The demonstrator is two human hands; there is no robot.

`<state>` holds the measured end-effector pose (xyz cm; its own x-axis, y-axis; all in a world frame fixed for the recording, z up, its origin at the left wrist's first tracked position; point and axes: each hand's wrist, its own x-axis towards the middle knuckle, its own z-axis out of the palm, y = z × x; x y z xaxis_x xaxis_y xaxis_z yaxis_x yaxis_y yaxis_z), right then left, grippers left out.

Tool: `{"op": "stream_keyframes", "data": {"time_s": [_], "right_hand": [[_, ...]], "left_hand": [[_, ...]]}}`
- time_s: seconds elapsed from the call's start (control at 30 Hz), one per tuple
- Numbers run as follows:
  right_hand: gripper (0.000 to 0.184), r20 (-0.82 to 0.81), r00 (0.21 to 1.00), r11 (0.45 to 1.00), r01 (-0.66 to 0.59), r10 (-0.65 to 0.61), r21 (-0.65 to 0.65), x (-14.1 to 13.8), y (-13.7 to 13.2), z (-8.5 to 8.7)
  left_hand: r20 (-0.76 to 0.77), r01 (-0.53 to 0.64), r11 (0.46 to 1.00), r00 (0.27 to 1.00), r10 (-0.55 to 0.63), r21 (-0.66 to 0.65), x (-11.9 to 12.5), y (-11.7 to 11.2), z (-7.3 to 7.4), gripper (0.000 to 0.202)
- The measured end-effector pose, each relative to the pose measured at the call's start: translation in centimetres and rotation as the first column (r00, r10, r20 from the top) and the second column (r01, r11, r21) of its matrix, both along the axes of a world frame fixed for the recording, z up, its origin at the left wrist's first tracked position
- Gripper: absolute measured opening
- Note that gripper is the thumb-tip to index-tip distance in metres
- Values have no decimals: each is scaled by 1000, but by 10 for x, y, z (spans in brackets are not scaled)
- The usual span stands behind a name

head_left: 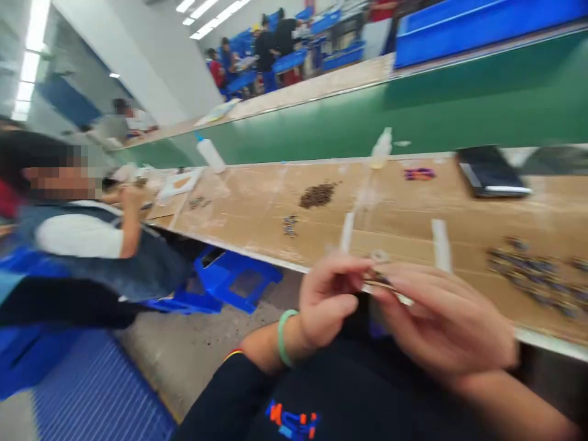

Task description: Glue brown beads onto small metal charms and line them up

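Note:
In front of my body, near the bench edge, my hands meet at the fingertips around a small dark and gold-coloured part (380, 280). My left hand (327, 301), with a pale green bangle (283, 338) on its wrist, pinches the part from one side. From the other side, the fingers of my right hand (443, 318) close on it. Motion blur and the fingers hide most of the part, so its kind does not show. Right of my hands, a spread of small gold and dark-blue pieces (537, 275) lies on the cardboard-covered bench (248, 214).
A brown heap of tiny pieces (318, 195) and a smaller cluster (290, 226) lie mid-bench. Behind them stand a white bottle (211, 154) and a clear bottle (381, 149). A black case (492, 172) lies at right. Another person (87, 239) sits left, near a blue stool (236, 278).

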<state>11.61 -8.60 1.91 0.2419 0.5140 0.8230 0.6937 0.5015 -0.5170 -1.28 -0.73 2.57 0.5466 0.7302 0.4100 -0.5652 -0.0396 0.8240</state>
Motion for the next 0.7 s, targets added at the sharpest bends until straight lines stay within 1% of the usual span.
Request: {"op": "stream_keyframes", "data": {"time_s": [0.03, 0.07, 0.1, 0.2, 0.3, 0.43, 0.57, 0.7], "right_hand": [[6, 33, 999, 1000, 14, -15, 14, -4, 3, 5], [6, 42, 998, 997, 35, -38, 68, -6, 7, 9], [9, 75, 996, 994, 48, -55, 99, -7, 11, 12], [21, 143, 989, 991, 21, -41, 135, -6, 15, 19], [26, 116, 993, 984, 15, -36, 178, -5, 13, 22], [27, 103, 994, 980, 0, -21, 198, -5, 15, 22], [24, 90, 996, 980, 0, -18, 200, -6, 16, 24], [23, 111, 992, 981, 29, -51, 193, -5, 15, 26]], "left_hand": [[6, 6, 1000, 1000, -6, -3, -1, 1, 1, 32], [10, 14, 1000, 1000, -14, -4, -1, 3, 2, 32], [13, 24, 1000, 1000, -24, 2, -1, 5, 3, 31], [11, 27, 999, 1000, -28, 33, 0, 9, 2, 31], [-1, 8, 998, 1000, -8, 57, 1, 9, 3, 32], [-3, 9, 998, 1000, -9, 55, 1, 9, 4, 31], [-5, -2, 997, 1000, 3, 77, 2, 10, 5, 31], [-5, 12, 997, 1000, -11, 71, 3, 9, 6, 31]]}}
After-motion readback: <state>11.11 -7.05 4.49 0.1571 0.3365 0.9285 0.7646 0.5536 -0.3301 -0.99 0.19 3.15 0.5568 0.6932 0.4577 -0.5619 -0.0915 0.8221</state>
